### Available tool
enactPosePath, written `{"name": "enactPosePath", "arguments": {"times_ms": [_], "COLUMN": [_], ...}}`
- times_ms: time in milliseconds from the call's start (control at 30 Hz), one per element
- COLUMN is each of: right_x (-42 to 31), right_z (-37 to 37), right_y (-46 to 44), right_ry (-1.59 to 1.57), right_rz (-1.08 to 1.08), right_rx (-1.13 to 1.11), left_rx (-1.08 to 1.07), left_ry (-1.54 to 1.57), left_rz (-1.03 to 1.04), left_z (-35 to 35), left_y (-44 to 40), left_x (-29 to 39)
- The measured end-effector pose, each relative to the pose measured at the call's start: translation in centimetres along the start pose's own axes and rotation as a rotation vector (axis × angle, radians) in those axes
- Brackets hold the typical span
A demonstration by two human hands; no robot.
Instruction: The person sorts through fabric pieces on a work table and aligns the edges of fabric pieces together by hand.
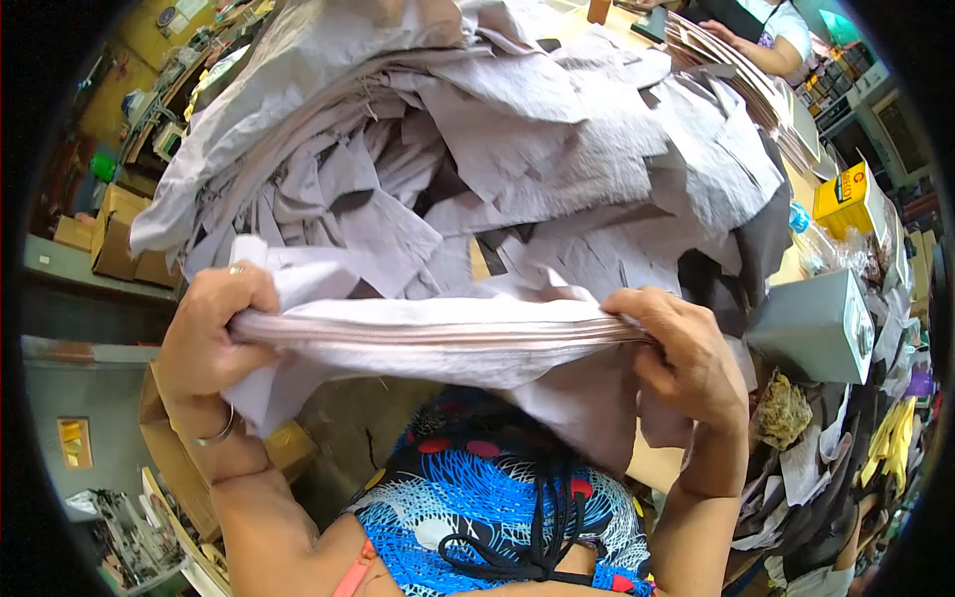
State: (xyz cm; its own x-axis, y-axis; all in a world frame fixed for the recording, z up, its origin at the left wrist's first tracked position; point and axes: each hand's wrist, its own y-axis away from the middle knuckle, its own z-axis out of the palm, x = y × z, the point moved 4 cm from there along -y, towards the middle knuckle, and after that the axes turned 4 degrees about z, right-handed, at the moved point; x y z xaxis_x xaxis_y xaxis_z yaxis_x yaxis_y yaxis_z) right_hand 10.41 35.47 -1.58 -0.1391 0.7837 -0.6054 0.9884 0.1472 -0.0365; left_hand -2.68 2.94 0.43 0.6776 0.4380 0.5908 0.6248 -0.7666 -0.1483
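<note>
Standing in the upper left of the frame, a cardboard box [121, 231] sits well apart from the work. Right of it, at left centre, the left hand [214, 323] has its fingers and thumb clamped on the left end of a pale mauve-grey fabric panel [448, 366]; a metal bangle [216, 428] circles that wrist. The panel is at the middle of the frame, stretched between the 2 hands, its long ridged band roughly level and loose cloth hanging below. The band looks like a zip or stacked seams; blur hides which. I judge the panel light, soft and limp, not fragile, with the band somewhat stiffer; the best hold is a pinch at each end of that band, since the loose cloth would fold or sag. Behind it, a heap of cut fabric [567, 164] fills the upper centre. At right centre, the right hand [686, 348] pinches the band's right end between fingers and thumb. Farther right are a grey metal box [808, 328] and, above it, a yellow tin [844, 202].
</note>
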Motion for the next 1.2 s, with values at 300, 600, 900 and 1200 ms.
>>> {"name": "enactPosePath", "arguments": {"times_ms": [300, 600, 900, 1200], "right_x": [-2.0, -2.4, -6.7, -6.1], "right_z": [2.5, -1.3, -12.4, -4.4], "right_y": [-8.6, -12.2, -23.2, -37.5], "right_ry": [-0.44, -0.403, -0.019, 0.705], "right_rz": [-0.159, -0.161, 0.103, -0.237], "right_rx": [-0.166, -0.046, 0.876, 0.597], "left_rx": [-0.094, 0.021, 0.839, 0.891], "left_ry": [0.315, 0.549, -1.038, -1.467], "left_rz": [0.062, 0.032, 0.499, 0.055], "left_z": [-6.8, -8.1, -22.8, -18.9], "left_y": [-3.7, -5.6, -6.2, -2.4], "left_x": [-8.4, -10.5, -1.6, -12.0]}}
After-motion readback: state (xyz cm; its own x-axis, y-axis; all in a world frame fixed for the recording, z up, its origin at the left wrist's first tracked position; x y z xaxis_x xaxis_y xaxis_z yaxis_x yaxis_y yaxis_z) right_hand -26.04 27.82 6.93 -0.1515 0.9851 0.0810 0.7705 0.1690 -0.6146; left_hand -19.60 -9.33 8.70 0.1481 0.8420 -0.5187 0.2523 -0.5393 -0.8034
